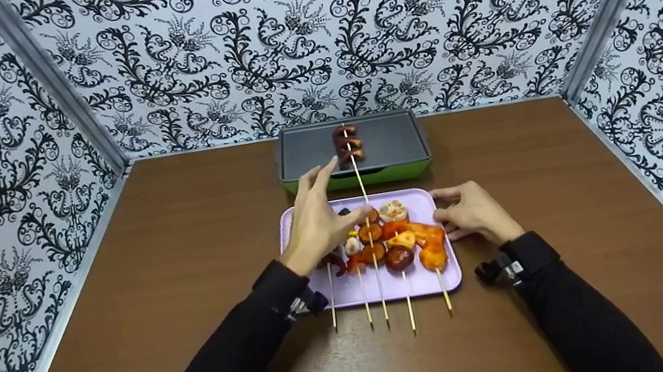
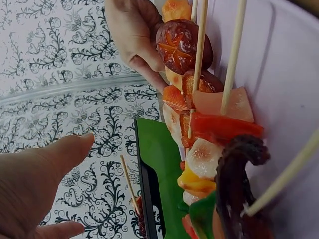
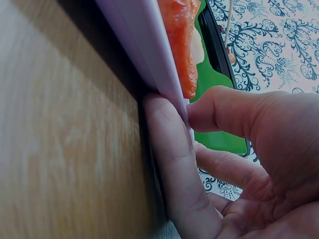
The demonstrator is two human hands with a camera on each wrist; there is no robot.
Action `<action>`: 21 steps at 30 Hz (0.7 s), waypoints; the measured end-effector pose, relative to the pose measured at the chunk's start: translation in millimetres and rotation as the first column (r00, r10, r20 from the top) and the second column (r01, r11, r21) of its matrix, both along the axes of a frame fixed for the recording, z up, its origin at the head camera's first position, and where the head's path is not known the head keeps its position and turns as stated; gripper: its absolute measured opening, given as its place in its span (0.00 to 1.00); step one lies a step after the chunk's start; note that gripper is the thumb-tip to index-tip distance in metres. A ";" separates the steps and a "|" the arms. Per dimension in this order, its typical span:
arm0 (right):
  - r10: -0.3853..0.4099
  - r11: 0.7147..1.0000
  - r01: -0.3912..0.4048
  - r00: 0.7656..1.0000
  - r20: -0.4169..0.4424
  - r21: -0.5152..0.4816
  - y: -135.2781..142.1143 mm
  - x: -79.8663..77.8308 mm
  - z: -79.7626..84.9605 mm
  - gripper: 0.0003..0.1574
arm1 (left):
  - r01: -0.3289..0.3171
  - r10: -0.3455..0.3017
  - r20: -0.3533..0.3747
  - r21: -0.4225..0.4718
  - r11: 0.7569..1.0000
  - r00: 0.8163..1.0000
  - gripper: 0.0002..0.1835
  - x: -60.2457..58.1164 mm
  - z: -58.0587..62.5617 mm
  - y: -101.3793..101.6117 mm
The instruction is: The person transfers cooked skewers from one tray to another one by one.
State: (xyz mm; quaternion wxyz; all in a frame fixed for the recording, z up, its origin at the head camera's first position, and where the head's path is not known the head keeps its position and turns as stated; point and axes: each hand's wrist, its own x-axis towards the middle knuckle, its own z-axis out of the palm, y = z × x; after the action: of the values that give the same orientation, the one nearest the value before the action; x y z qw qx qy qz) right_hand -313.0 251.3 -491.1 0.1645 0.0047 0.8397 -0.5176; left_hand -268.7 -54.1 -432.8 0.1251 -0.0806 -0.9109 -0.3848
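My left hand point(image 1: 321, 224) hovers over the left side of a lilac tray point(image 1: 424, 286), thumb and fingers spread apart. In the left wrist view, that hand point(image 2: 30, 186) has nothing between thumb and finger. With thumb and fingers, my right hand point(image 1: 476, 214) pinches the tray's right rim; the right wrist view shows the rim point(image 3: 164, 64) between them. Several food skewers lie on the tray, including a mushroom point(image 1: 399, 258), an orange piece point(image 1: 433, 257) and a dark tentacle point(image 2: 234, 184). Another skewer with brown curled pieces point(image 1: 347, 145) lies on the grill, its stick pointing toward the tray.
The grill point(image 1: 391, 140), with a grey plate and green base, stands behind the tray near the patterned back wall point(image 1: 309, 43). Stick ends overhang the tray's front edge. Brown wooden table point(image 1: 193, 234) surrounds everything, between patterned side walls.
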 end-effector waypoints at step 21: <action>-0.010 0.999 0.010 1.000 0.002 0.030 -1.0 1.4 2.5 0.38 | -0.016 0.016 0.014 -0.003 1.000 1.000 0.44 -26.1 -1.8 21.0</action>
State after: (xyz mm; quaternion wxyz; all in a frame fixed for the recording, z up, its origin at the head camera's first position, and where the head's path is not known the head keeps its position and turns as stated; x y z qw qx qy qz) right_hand -311.7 250.4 -488.6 0.1627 0.0120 0.8471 -0.5058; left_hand -294.8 -33.2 -434.6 0.1215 -0.0709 -0.9129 -0.3832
